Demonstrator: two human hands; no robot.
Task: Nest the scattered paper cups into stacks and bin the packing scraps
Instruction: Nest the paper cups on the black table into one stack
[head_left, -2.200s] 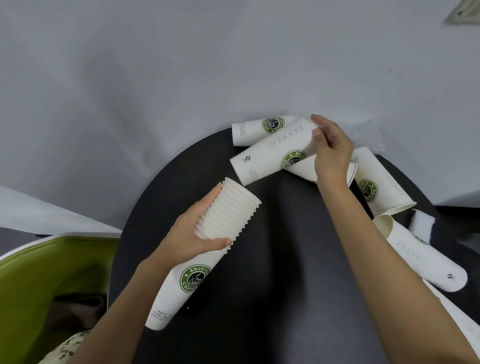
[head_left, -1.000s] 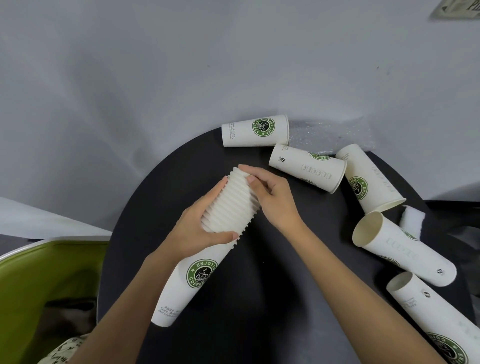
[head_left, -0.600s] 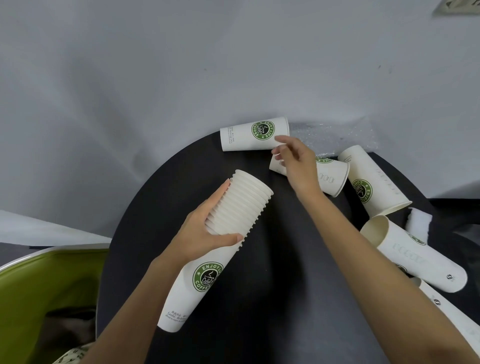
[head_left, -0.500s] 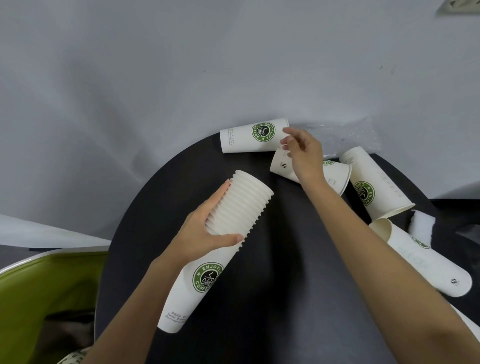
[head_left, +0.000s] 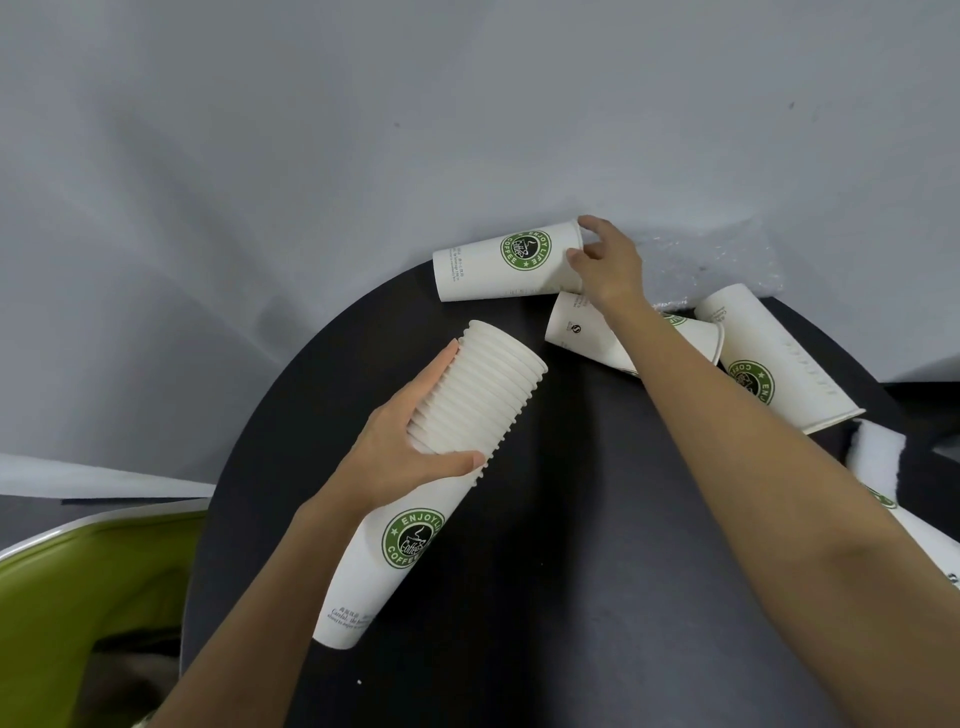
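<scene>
My left hand (head_left: 405, 457) grips a tilted stack of nested white paper cups (head_left: 467, 415) with green coffee logos, its base end resting on the round black table (head_left: 571, 545). My right hand (head_left: 610, 265) reaches to the far edge, its fingers curled round the rim end of a lying paper cup (head_left: 498, 270). Under my right forearm lies a second cup (head_left: 582, 332), and a third cup (head_left: 769, 364) lies to its right. A clear bubble-wrap scrap (head_left: 717, 260) sits behind them. A white foam scrap (head_left: 878, 452) lies at the right.
A green bin (head_left: 78, 582) stands low at the left beside the table. Another cup (head_left: 924, 535) shows partly at the right edge. A grey wall rises close behind the table.
My right hand left the stack's mouth, passed over the middle cup and now reaches the far cup's rim. The stack in my left hand has barely moved.
</scene>
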